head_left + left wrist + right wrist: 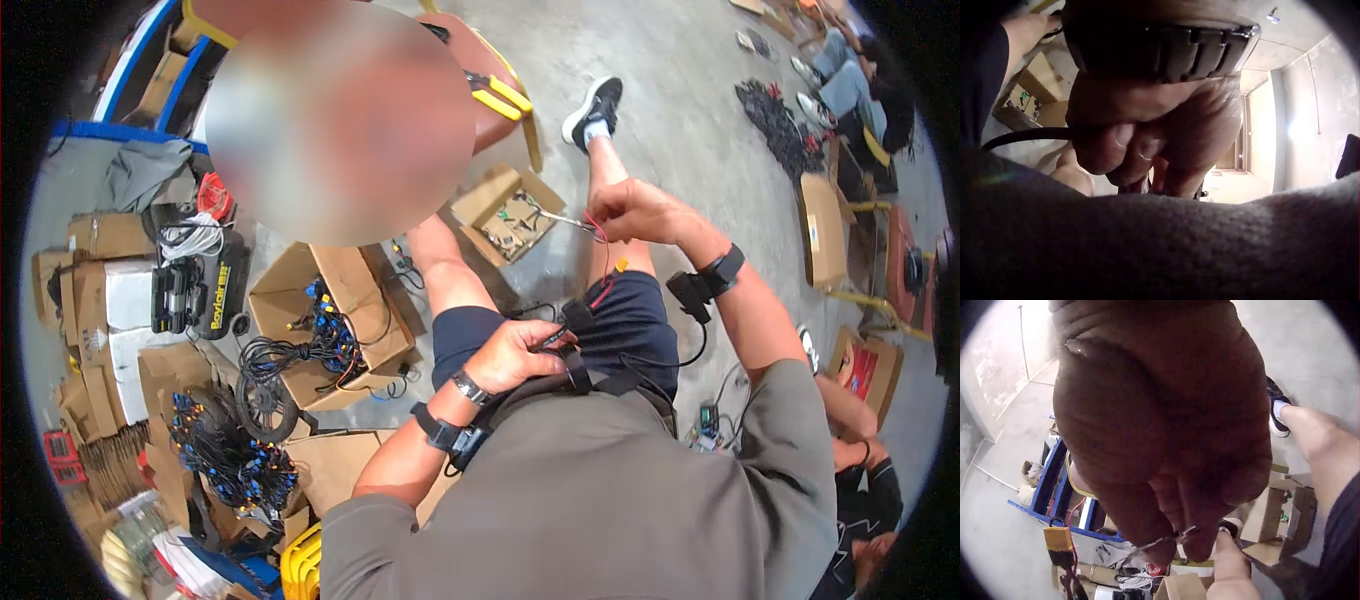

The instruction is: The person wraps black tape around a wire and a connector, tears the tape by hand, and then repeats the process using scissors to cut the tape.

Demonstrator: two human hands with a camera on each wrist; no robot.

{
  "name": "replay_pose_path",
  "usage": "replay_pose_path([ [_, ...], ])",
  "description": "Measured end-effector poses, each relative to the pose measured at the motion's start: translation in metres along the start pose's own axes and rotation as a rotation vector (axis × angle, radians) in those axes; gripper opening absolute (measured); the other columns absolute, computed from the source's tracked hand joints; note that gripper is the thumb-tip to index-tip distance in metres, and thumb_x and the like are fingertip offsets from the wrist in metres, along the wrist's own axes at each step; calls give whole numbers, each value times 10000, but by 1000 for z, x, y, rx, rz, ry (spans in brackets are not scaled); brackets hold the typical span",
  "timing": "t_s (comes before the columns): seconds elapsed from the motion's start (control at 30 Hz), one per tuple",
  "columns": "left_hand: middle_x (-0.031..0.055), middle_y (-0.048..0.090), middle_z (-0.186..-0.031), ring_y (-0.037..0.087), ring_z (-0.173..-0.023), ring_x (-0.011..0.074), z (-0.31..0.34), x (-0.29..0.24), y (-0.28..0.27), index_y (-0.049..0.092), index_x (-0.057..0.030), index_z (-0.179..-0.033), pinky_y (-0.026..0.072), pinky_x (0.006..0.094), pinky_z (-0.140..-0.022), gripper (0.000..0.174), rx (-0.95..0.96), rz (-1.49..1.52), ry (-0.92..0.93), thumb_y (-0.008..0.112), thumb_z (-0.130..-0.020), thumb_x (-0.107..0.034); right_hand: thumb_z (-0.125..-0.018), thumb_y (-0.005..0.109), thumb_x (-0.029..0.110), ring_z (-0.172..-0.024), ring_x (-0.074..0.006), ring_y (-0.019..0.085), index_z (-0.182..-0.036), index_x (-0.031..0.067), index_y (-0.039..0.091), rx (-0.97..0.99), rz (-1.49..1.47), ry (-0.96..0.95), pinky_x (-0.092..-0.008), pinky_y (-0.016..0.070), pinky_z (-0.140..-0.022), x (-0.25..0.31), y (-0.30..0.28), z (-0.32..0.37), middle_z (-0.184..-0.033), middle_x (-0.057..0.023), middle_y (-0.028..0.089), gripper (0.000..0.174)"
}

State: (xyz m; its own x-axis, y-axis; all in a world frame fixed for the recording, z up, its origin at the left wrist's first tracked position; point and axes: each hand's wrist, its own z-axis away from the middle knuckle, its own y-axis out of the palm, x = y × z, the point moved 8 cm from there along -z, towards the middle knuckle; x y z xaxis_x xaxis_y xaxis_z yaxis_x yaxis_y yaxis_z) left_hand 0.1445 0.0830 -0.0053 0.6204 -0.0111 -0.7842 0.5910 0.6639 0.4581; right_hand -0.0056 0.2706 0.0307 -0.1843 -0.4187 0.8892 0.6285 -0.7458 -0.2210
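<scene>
My right hand (640, 212) is raised over the right thigh, thumb and fingertips pinching a thin pale wire (563, 217). In the right wrist view, the bare-looking wire end (1166, 540) crosses the fingertips. A red wire (602, 236) hangs below this hand, with a yellow connector (1058, 540) near it. Low over the lap, my left hand (515, 355) grips a black cable (1035, 134) with curled fingers. The cable runs out sideways from the fist in the left wrist view. The shirt hides the left fingertips there.
A small cardboard box (547, 193) with little parts sits between the legs. Left of it stands a larger box (350, 262) of cables, near a cable heap (235, 455). Yellow-handled pliers (500, 100) lie on a brown chair (490, 50). Other people sit at the right.
</scene>
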Motion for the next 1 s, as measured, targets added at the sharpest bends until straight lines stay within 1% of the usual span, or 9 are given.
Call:
replay_pose_path([
  [0.13, 153, 669, -1192, 617, -1143, 204, 0, -7, -15, 581, 48, -1259, 489, 291, -932, 406, -34, 36, 67, 604, -857, 100, -795, 703, 179, -717, -109, 601, -941, 14, 695, -196, 281, -158, -329, 499, -638, 51, -10, -77, -737, -31, 633, 220],
  [0.3, 181, 671, -1190, 633, -1118, 199, 8, -17, -56, 590, 30, -1218, 502, 259, -854, 374, -162, 239, 153, 565, -855, 115, -803, 684, 223, -798, -288, 662, -983, 15, 686, -356, 521, -260, -386, 519, -743, 106, -13, -178, -806, -158, 668, 275],
  [0.43, 197, 670, -1193, 632, -1058, 143, 14, -29, -81, 569, 12, -1238, 433, 182, -662, 446, -221, 257, 153, 516, -814, 141, -826, 657, 210, -872, -414, 643, -1037, 15, 679, -386, 785, -207, -414, 523, -808, 115, -11, -238, -888, -228, 673, 288],
  [0.53, 154, 654, -1203, 637, -1075, 175, 17, -35, -97, 540, 44, -1260, 509, 266, -834, 380, -254, 294, 257, 591, -887, 99, -855, 656, 211, -888, -320, 683, -1066, 36, 688, -639, 634, -412, -382, 533, -807, 130, -23, -227, -902, -172, 696, 276],
  [0.6, 145, 678, -1164, 633, -1000, 153, 21, -37, -106, 552, 15, -1261, 496, 245, -788, 361, -340, 295, 208, 603, -906, 55, -872, 667, 230, -871, -241, 677, -1093, 33, 682, -490, 312, -271, -349, 531, -803, 127, -25, -190, -892, -131, 697, 297],
  [0.63, 140, 687, -1147, 636, -937, 131, 21, -41, -108, 553, 8, -1264, 494, 229, -741, 360, -349, 331, 226, 607, -909, 45, -881, 672, 240, -863, -201, 675, -1106, 31, 679, -422, 152, -201, -332, 530, -801, 121, -20, -164, -888, -111, 697, 308],
  [0.7, 40, 655, -794, 409, -407, 47, 19, -44, -112, 535, 1, -1243, 296, 184, -365, 329, -489, 280, 208, 537, -916, 36, -843, 741, 244, -861, -159, 673, -1082, 44, 682, -302, 205, -151, -298, 538, -779, 100, -2, -120, -898, -90, 697, 318],
  [0.8, -33, 546, -653, 374, -364, 46, 17, -41, -110, 539, -5, -1253, 274, 193, -333, 316, -542, 335, 248, 580, -940, -17, -771, 834, 233, -850, -148, 663, -1088, 59, 674, -104, -100, -305, -292, 544, -743, 60, 48, -53, -926, -59, 693, 395],
  [1.0, -41, 540, -687, 395, -407, 36, 8, -41, -86, 577, -33, -1245, 273, 195, -345, 368, -623, 332, 290, 700, -899, -50, -761, 833, 175, -776, -150, 637, -1060, 37, 657, -240, 118, -306, -299, 523, -674, 69, 86, 23, -877, -71, 662, 374],
])
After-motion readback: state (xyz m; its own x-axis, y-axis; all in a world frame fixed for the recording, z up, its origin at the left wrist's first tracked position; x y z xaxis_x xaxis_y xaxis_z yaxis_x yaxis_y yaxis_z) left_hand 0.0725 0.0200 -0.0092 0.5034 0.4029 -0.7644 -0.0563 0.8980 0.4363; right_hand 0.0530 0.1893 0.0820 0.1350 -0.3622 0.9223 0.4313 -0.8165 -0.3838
